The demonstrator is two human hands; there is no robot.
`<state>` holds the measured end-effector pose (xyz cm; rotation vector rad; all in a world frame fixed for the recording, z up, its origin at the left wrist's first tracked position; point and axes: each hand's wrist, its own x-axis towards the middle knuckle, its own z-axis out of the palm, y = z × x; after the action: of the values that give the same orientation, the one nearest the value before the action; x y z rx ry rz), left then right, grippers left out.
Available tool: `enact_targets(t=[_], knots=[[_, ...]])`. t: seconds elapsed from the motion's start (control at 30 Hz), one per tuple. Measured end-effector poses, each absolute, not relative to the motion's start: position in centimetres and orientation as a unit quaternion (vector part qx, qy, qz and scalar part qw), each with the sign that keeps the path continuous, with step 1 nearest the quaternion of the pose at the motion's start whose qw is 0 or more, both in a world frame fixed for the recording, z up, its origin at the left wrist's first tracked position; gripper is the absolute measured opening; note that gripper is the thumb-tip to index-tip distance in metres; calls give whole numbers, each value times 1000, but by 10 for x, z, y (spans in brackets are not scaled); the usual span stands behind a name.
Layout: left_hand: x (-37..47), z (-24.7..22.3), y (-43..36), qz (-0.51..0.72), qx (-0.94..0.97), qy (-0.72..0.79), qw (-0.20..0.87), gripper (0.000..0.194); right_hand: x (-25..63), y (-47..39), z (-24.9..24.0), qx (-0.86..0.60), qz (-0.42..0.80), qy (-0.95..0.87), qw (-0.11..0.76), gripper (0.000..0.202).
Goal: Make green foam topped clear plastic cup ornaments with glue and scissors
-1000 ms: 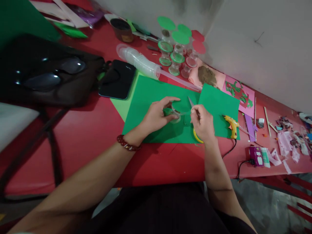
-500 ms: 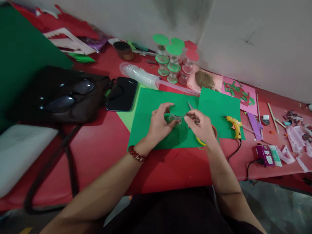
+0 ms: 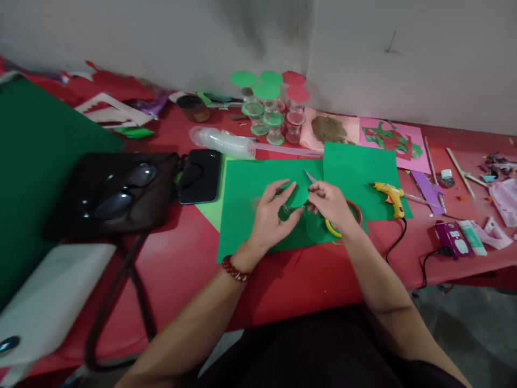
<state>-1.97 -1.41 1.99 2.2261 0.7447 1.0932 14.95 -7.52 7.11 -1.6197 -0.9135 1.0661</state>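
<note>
Over a green sheet of paper [image 3: 242, 215], my left hand [image 3: 270, 215] curls its thumb and fingers around a small clear plastic cup [image 3: 287, 210]. The cup is see-through and partly hidden by the fingers. My right hand [image 3: 329, 202] is closed in a pinch close to the cup's right side; what sits between its fingertips is too small to make out. Beneath the right hand lie scissors, their yellow and orange handles [image 3: 334, 229] showing at the wrist and the pointed blade [image 3: 310, 176] poking out beyond the fingers.
A yellow glue gun [image 3: 390, 196] with a cord lies at right. Behind stand several clear cup stacks with green and red paper discs [image 3: 266, 90]. Nested clear cups [image 3: 226, 143], a phone [image 3: 200, 177] and a black bag with sunglasses [image 3: 121, 188] are at left.
The camera view has shifted. My left hand's fingers have stretched further over the cup, and the cup appears tilted. My right hand's fingertips stay close to it.
</note>
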Motion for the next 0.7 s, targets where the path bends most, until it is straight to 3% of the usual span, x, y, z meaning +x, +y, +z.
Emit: enact_targets(t=[0.37, 0.7], knots=[[-20, 26, -23, 388, 782, 337, 352, 44, 151, -74, 70, -620, 508, -358, 479, 9], [-13, 13, -32, 413, 795, 343, 283, 47, 154, -76, 79, -604, 568, -303, 470, 25]])
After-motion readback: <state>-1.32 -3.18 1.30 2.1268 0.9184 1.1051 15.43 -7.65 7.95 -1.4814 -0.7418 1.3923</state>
